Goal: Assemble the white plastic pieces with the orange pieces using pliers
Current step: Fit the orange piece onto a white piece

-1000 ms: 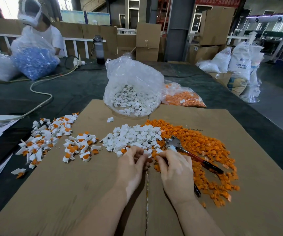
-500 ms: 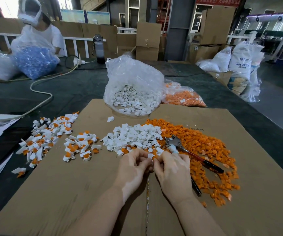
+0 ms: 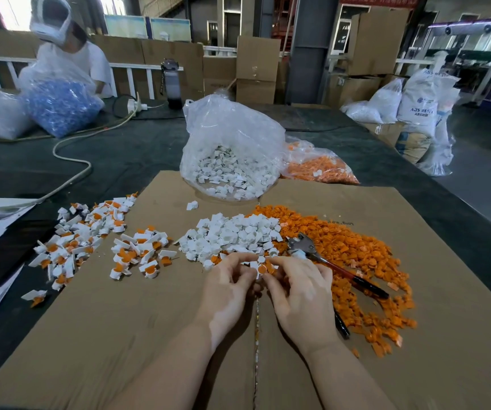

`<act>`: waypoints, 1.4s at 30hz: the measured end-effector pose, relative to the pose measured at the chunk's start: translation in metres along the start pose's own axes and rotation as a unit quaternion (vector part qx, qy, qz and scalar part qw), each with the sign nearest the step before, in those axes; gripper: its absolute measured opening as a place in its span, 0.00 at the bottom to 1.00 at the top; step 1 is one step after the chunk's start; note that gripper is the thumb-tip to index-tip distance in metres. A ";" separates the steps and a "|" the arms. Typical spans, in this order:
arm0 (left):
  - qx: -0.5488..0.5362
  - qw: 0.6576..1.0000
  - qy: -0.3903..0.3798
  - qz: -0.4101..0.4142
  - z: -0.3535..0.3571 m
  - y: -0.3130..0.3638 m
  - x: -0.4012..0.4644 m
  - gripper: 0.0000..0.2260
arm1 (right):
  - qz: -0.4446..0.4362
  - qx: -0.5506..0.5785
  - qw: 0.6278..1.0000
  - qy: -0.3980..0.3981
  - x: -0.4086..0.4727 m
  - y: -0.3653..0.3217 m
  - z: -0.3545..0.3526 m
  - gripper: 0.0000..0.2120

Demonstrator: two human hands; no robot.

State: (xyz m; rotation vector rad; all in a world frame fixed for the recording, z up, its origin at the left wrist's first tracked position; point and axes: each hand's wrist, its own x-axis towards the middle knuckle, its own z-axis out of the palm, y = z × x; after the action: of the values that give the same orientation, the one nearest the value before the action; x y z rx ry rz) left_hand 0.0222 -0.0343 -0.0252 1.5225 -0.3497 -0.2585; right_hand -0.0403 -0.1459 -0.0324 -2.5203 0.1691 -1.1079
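While our hands meet at the centre of the frame, our left hand and right hand both pinch one small white piece with an orange insert between curled fingertips, just below the loose white pieces. To the right of them the orange pieces spread wide, and the pliers lie on that heap, head beside our right fingers, dark handles running toward the lower right. Assembled pieces are scattered at the left, spilling over the cardboard sheet's left edge. Bare cardboard fills the lower frame around our forearms. Above centre, a clear bag of white pieces sits at the sheet's far edge, with a bag of orange pieces beside it on the dark worktop. Upper left, another person sits behind a bag of blue parts; cardboard boxes stand beyond.
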 end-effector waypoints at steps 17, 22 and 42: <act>0.040 0.999 -0.003 0.013 0.001 0.004 -0.002 0.08 | -0.026 -0.034 0.999 -0.030 0.003 -0.003 -0.004 0.10; 0.087 0.996 0.018 0.020 0.003 0.004 0.003 0.03 | -0.022 -0.065 0.997 -0.043 0.004 -0.004 -0.005 0.11; 0.025 0.998 0.036 -0.055 0.010 0.011 0.014 0.05 | 0.230 -0.285 0.881 -0.299 0.045 0.017 -0.046 0.25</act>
State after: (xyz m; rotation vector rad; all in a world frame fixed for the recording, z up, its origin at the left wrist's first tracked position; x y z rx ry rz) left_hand 0.0304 -0.0481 -0.0134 1.5987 -0.2163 -0.2816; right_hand -0.0422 -0.1870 0.0203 -2.9413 0.9749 -0.0566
